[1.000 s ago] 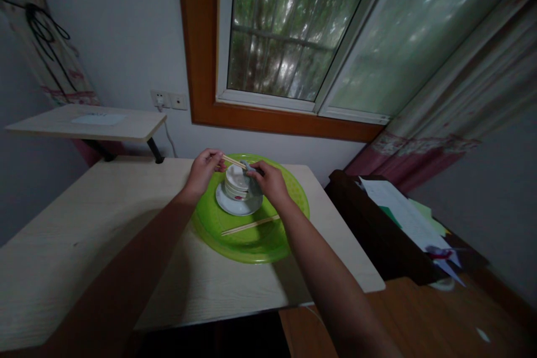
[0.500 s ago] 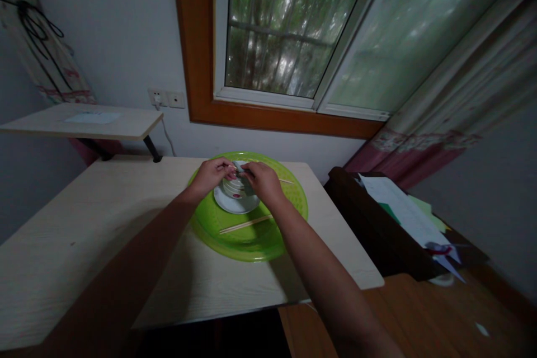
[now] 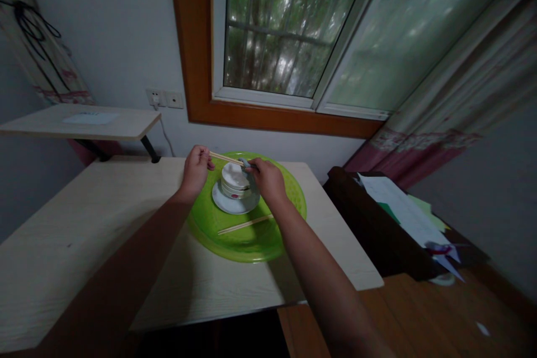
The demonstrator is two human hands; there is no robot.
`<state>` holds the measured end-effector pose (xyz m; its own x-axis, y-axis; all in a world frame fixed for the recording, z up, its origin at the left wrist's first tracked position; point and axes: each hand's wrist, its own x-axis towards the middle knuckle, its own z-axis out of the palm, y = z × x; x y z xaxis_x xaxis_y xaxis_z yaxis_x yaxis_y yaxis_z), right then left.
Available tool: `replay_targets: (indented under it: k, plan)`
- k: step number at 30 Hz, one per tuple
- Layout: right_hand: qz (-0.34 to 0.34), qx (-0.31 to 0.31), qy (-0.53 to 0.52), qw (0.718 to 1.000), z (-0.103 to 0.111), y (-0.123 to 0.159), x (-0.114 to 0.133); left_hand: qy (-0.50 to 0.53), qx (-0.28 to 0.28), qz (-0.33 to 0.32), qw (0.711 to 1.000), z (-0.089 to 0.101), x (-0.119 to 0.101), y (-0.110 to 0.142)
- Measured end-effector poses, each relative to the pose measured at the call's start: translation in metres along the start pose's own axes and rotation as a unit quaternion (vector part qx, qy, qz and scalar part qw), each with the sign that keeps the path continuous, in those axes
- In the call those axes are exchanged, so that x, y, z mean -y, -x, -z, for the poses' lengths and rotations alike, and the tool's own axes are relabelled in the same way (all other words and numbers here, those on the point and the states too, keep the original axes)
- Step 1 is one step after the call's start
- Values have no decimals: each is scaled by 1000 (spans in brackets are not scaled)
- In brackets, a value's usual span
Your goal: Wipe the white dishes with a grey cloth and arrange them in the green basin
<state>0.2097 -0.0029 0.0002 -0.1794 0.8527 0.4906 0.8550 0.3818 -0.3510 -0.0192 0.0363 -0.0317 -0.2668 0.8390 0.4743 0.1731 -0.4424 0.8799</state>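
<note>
1. Head view: the left hand (image 3: 196, 169), its fingers pinched narrow, held one end of the pale chopsticks (image 3: 224, 158).
2. The right hand (image 3: 267, 180) was closed on a grey cloth (image 3: 244, 163), which met the chopsticks toward their other end; whether it wrapped fully around them, I could not tell.
3. Their long axis ran crosswise from hand to hand, dipping slightly toward the right; the cloth sat well apart from the left hand.
4. Just below them in view, stacked white bowls (image 3: 235, 181) stood on a white plate (image 3: 222, 203), the right hand nearer.
5. A loose pair of chopsticks (image 3: 243, 225) lay closer to the person on the green tray (image 3: 247, 256), which rested on the counter (image 3: 104, 201).
</note>
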Motion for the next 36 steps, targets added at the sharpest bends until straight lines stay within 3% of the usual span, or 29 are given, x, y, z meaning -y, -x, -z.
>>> replay_targets:
  k: [3, 10, 19, 22, 29, 36]
  plan:
    - [-11, -5, 1, 1000, 2, 0, -2, -4, -14, -3, 1000, 2, 4, -1]
    - [-8, 13, 4, 1000, 2, 1, -5, 4, 43, -4, 999, -1, -3, 2]
    - [58, 44, 12, 997, -5, 2, 5, -67, 236, -40, 969, -9, -19, 18]
    - [83, 43, 21, 995, -6, 3, 6, -78, 273, -42, 958, -11, -20, 22]
    - [84, 37, 22, 996, -5, 3, 12, -99, 238, -61, 964, -9, -27, 22]
    - [22, -15, -6, 1000, 3, 1, 1, -161, 85, -106, 977, -3, -29, 18]
